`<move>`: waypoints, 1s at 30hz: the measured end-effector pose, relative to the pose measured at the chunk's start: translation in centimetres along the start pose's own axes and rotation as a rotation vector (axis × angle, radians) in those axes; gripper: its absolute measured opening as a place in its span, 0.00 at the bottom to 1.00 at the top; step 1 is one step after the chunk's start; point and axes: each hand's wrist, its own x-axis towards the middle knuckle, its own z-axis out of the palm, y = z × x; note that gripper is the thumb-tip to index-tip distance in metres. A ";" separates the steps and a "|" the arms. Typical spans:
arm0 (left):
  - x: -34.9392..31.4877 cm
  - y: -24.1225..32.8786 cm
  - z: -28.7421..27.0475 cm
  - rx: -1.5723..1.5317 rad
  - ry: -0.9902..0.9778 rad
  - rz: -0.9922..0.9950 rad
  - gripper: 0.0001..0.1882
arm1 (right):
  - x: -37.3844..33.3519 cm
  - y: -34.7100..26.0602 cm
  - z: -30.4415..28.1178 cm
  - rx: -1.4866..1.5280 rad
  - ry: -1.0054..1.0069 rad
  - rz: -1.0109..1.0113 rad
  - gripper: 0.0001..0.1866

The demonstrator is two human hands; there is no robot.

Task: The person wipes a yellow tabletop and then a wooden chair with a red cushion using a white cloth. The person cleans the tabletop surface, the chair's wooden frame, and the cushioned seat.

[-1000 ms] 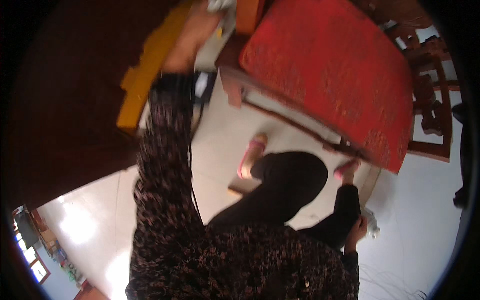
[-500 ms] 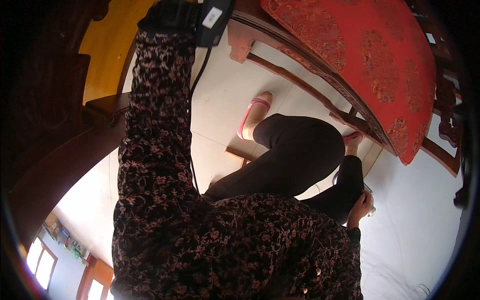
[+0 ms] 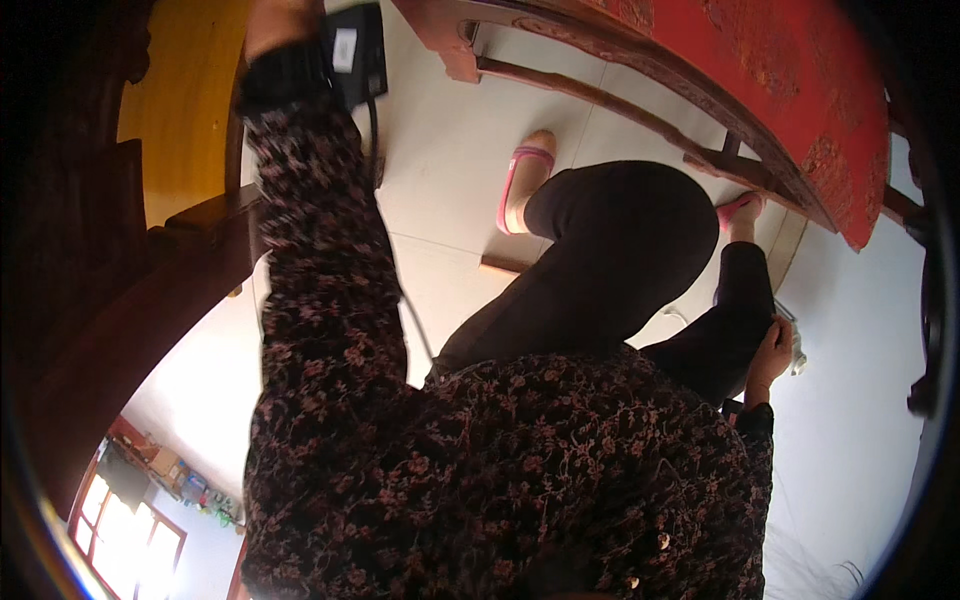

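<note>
My left arm, in a dark floral sleeve, reaches up to the top left of the head view. Only the wrist end of my left hand (image 3: 283,22) shows there; its fingers are past the upper edge. A black box (image 3: 358,58) with a white label sits at that wrist, with a black cable (image 3: 413,315) running down from it. My right hand (image 3: 768,355) lies low on the right, its fingers curled against the dark trouser leg (image 3: 725,320). Whether anything is inside those fingers cannot be made out.
A carved wooden table with a red patterned top (image 3: 790,90) stands at the upper right. Its low wooden rail (image 3: 620,112) passes beyond my pink sandal (image 3: 510,190). Dark wooden furniture (image 3: 130,310) and a yellow panel (image 3: 185,110) stand left. Pale floor tiles (image 3: 440,210) lie between.
The view has shifted: the table sits higher, and my legs and right hand appear farther right. My left hand and the black box have moved left, and the bare wrist now shows.
</note>
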 end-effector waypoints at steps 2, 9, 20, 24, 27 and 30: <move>-4.2 -1.1 0.9 0.107 0.218 -0.074 0.15 | -0.2 0.3 0.0 0.020 -0.010 0.055 0.12; -21.2 -7.1 4.9 0.578 0.061 -0.353 0.14 | -0.8 0.9 -0.3 0.136 -0.003 0.061 0.13; -26.0 -11.3 -0.1 1.730 -0.706 -0.249 0.13 | -2.3 1.4 -0.2 0.250 0.004 0.086 0.13; -27.1 -16.7 1.2 1.551 -0.927 -0.334 0.10 | -2.6 1.0 -0.4 0.276 -0.001 0.128 0.13; -28.7 -20.1 1.4 1.325 -0.971 -0.210 0.10 | -2.7 0.7 -0.6 0.277 -0.008 0.156 0.13; -31.6 -21.9 0.7 1.380 -1.025 0.015 0.10 | -2.6 0.6 -0.6 0.261 -0.011 0.154 0.13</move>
